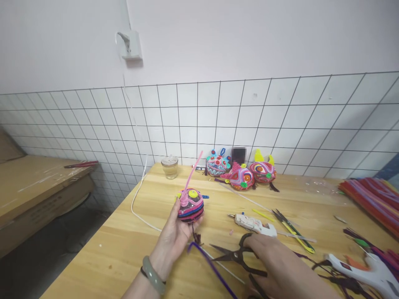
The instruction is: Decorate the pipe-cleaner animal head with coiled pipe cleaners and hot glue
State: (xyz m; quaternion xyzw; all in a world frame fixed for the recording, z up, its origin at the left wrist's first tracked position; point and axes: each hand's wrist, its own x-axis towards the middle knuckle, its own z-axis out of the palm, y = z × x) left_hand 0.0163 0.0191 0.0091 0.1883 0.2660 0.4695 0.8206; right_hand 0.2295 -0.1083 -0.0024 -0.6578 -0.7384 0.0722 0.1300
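Observation:
My left hand is closed around a small round pipe-cleaner ornament in pink, black and blue, with a yellow dot on top and a pink pipe cleaner sticking up from it. It holds the ornament just above the wooden table. My right hand rests low on the table with its fingers through the loops of black scissors, whose blades point left. A purple pipe cleaner lies bent between both hands.
A white glue gun, yellow-handled snips and a second glue gun lie to the right. Three finished ornaments and a glass jar stand by the tiled wall. A pipe-cleaner bundle lies far right.

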